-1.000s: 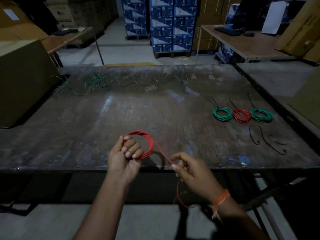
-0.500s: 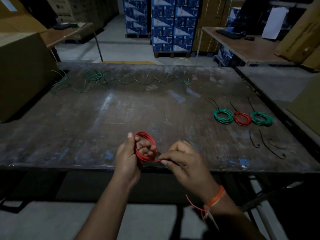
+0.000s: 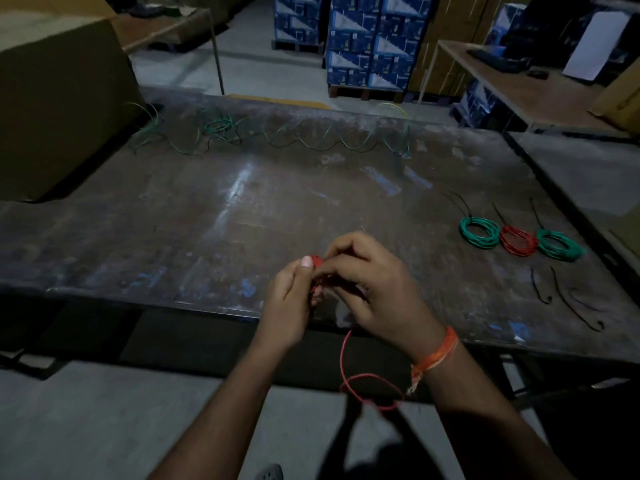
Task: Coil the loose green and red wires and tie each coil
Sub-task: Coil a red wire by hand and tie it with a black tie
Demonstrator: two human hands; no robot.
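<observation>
Red wire coil (image 3: 316, 263) pinched between both hands just above the near edge of the worn table (image 3: 242, 209), mostly hidden by fingers. Left hand (image 3: 289, 299) curled round the coil, thumb pressed upright against its near side. Right hand (image 3: 374, 285) closed over the coil from the right, fingers bent and gripping it at the top. Loose red tail (image 3: 367, 386) hanging below the hands, dropping past the table edge and looping under the right wrist beside an orange wristband (image 3: 438, 355).

Loose green wire (image 3: 270, 138) strewn in waves along the far edge of the table, tangled thicker toward the left. Three finished coils in a row at the right: green coil (image 3: 479, 233), then a tied red coil (image 3: 518, 240) touching it, then a second green coil (image 3: 559, 244), each with a dark tie sticking out toward the far side. Spare black ties (image 3: 568, 299) lying just in front of that row. Large cardboard box (image 3: 59, 98) standing on the far left corner. Stacked blue cartons (image 3: 367, 39) on the floor beyond the table.
</observation>
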